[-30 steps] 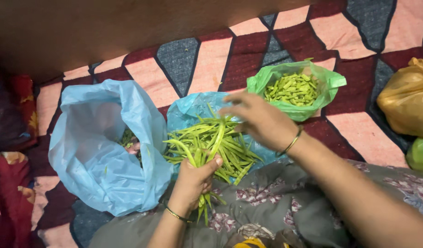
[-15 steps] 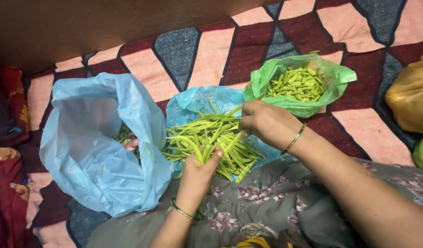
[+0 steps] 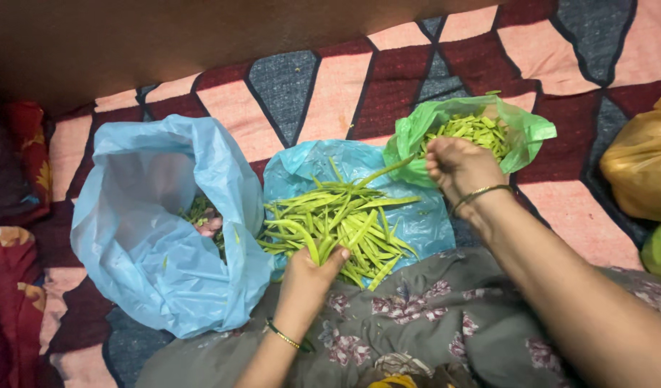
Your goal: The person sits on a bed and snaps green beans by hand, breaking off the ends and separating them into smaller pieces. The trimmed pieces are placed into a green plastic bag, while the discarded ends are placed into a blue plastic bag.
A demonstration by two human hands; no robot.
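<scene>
My left hand (image 3: 307, 276) grips a bunch of long green beans (image 3: 339, 219) that fans out over a flat light-blue plastic bag (image 3: 416, 223). My right hand (image 3: 459, 167) is curled, fingers closed, over the near rim of a green plastic bag (image 3: 531, 133) holding chopped bean pieces (image 3: 474, 131). What the right hand holds cannot be made out. Both wrists wear thin bangles.
A large open light-blue bag (image 3: 154, 237) with scraps inside lies at the left. A yellow-brown bag (image 3: 643, 169) and a green bag (image 3: 660, 251) sit at the right edge. Everything rests on a patterned pink, maroon and grey cloth (image 3: 330, 86). My grey floral garment (image 3: 431, 330) covers the foreground.
My right hand has moved from the bean bunch rightwards to the green bag of chopped pieces. The left hand keeps holding the bunch in place.
</scene>
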